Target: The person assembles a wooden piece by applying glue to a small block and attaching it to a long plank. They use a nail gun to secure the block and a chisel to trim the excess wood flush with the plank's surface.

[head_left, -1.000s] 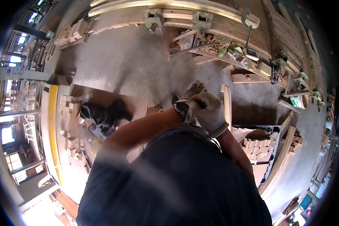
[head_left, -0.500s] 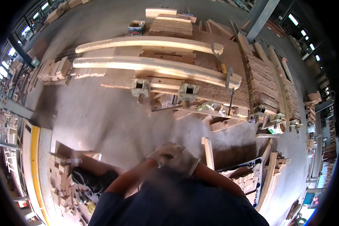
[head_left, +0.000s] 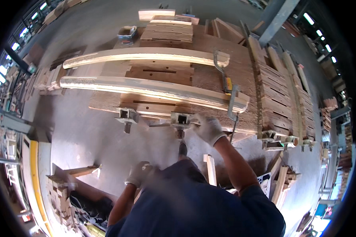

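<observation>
My right hand (head_left: 210, 129), in a pale work glove, reaches to the front of the bench. Its fingers close round the right end of a thin crossbar handle (head_left: 160, 125) on a metal bar clamp (head_left: 182, 118). Low in front of my body is my gloved left hand (head_left: 138, 173), fingers curled; whatever they may hold is hidden. A second clamp end (head_left: 127, 115) juts out to the left. Between the clamps and the far side lie slotted wooden boards (head_left: 154, 106), crossed by two long pale beams (head_left: 154, 89).
C-shaped clamps (head_left: 232, 102) grip the beams' right ends. More clamped boards (head_left: 275, 94) stand to the right, near a grey post (head_left: 279, 21). Wood offcuts (head_left: 59, 197) are piled at lower left. An upright pale timber (head_left: 211, 170) stands beside my body. A small bin (head_left: 127, 35) sits at the back.
My hands, together in front of my body before, are now apart. The right has reached forward to the clamp; the left has moved left. The bench appears nearer and lower in view.
</observation>
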The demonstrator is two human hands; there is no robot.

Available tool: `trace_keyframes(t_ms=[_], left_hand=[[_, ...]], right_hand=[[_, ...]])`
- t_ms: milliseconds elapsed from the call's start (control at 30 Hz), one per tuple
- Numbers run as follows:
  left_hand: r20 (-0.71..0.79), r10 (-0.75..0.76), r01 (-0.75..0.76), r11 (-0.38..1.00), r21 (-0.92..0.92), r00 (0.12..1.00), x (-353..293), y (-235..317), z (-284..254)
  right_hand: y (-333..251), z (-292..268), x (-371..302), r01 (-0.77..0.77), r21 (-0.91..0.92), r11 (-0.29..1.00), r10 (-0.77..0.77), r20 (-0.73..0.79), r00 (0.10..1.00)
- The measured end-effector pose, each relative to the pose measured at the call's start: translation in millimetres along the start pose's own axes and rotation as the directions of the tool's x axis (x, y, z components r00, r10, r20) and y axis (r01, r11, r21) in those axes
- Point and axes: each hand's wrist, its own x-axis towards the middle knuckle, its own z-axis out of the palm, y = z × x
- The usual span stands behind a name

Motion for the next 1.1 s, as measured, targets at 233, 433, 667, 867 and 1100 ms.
trace_keyframes(t_ms=[233, 433, 667, 867, 1100], left_hand=[[-0.341, -0.237, 0.150, 0.953, -0.262, 0.910, 37, 47, -18], [-0.629, -0.378, 0.072, 0.887, -0.456, 0.679, 87, 66, -69], [-0.703, -0.432, -0.013, 0.847, -0.531, 0.565, 180, 74, -172], [-0.603, -0.526, -0.031, 0.738, -0.674, 0.599, 285, 42, -204], [-0.187, -0.574, -0.093, 0.188, -0.978, 0.798, 347, 34, -217]], right_hand=[[85, -8, 65, 0.082, -0.201, 0.976, -0.092, -0.038, 0.995], [93, -18, 96, 0.081, -0.325, 0.942, -0.078, 0.020, 0.997], [135, -2, 120, 0.008, -0.379, 0.925, 0.071, 0.195, 0.978], [132, -6, 139, -0.027, -0.422, 0.906, 0.187, 0.342, 0.921], [102, -30, 154, -0.194, -0.414, 0.890, 0.376, 0.421, 0.826]])
